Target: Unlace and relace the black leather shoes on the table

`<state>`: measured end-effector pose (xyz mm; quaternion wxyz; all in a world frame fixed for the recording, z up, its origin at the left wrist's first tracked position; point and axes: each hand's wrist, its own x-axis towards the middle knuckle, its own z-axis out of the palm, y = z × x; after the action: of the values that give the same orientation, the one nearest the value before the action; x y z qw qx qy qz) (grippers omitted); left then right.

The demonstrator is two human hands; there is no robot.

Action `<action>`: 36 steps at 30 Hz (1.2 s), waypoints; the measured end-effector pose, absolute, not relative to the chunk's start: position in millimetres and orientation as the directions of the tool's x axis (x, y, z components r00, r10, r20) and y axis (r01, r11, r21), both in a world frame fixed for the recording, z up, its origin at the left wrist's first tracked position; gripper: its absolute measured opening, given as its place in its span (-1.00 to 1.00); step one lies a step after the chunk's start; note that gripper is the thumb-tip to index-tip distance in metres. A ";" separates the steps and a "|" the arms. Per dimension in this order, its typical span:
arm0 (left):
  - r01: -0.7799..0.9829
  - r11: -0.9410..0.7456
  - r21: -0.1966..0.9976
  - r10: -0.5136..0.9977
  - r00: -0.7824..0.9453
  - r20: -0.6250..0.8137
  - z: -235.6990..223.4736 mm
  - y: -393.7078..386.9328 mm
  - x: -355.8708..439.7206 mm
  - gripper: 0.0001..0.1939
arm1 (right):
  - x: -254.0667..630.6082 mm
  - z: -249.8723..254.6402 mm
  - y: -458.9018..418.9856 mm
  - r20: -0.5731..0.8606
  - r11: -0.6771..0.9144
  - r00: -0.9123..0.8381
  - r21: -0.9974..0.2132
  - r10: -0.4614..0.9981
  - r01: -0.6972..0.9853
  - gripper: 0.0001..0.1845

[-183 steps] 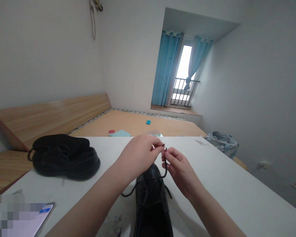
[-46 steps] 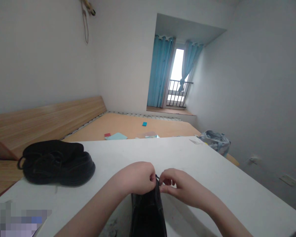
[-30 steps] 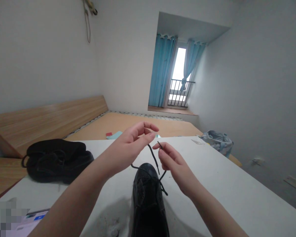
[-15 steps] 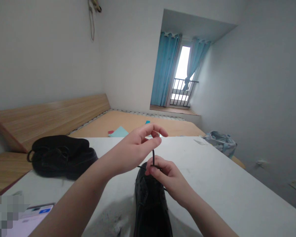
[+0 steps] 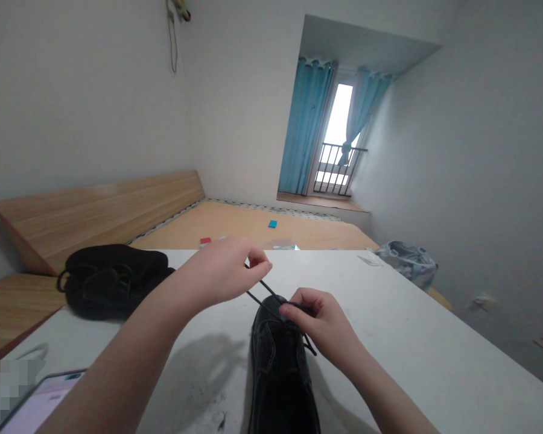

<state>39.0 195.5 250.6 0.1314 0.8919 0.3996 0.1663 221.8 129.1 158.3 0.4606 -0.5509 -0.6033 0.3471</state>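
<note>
On the white worktop (image 5: 416, 343), the black shoe (image 5: 283, 361) stands below and between your two hands, its toe pointing away from you and its opening towards you. Your left hand (image 5: 226, 271) hangs above and to the left of the toe, thumb and fingers pinched together on the black lace (image 5: 271, 292), which slants down from them to the shoe's front. Your right hand (image 5: 317, 316) is just over the right side of the lacing, fingers curled and thumb pressed down on the lace. Well to your left lies the second shoe (image 5: 117, 283); nearer you, the phone (image 5: 45, 404) has a lit screen, partly pixelated, its writing illegible. Any print on the pale card (image 5: 370, 258) by the far edge is too small to read.
</note>
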 end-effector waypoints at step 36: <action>0.757 -0.642 0.124 0.699 0.644 -0.310 228.1 178.8 56.3 -0.78 | 216.4 163.2 107.9 0.141 0.231 -0.186 -0.695 0.972 0.681 -0.84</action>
<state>56.3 178.8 228.1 0.1222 0.8984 0.4052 -0.1173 216.4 107.9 163.2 0.2914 -0.5677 -0.7283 0.2496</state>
